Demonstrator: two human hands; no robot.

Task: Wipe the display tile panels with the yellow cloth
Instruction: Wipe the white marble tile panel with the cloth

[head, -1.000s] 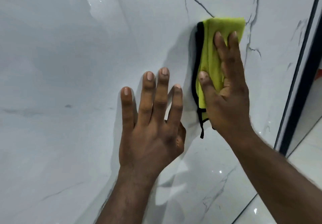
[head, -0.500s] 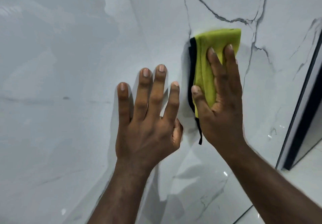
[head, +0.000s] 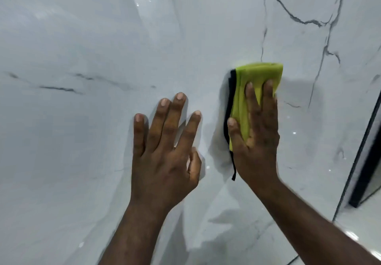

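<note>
A glossy white marble-look tile panel (head: pixel 103 130) with dark grey veins fills nearly the whole view. The folded yellow cloth (head: pixel 256 75), edged in black, lies flat against the panel at centre right. My right hand (head: pixel 256 141) presses the cloth to the tile with straight fingers, its thumb on the cloth's left side. To the left of the cloth, my left hand (head: pixel 165 153) rests flat on the bare tile, fingers spread. The lower part of the cloth is hidden under my right palm.
A black frame edge (head: pixel 365 161) runs down the panel's right side. Beyond it, a strip of shiny pale floor tile (head: pixel 362 223) shows at the lower right.
My right hand has slid the cloth downwards along the panel, away from the branching dark vein. My left hand has stayed flat on the tile beside it.
</note>
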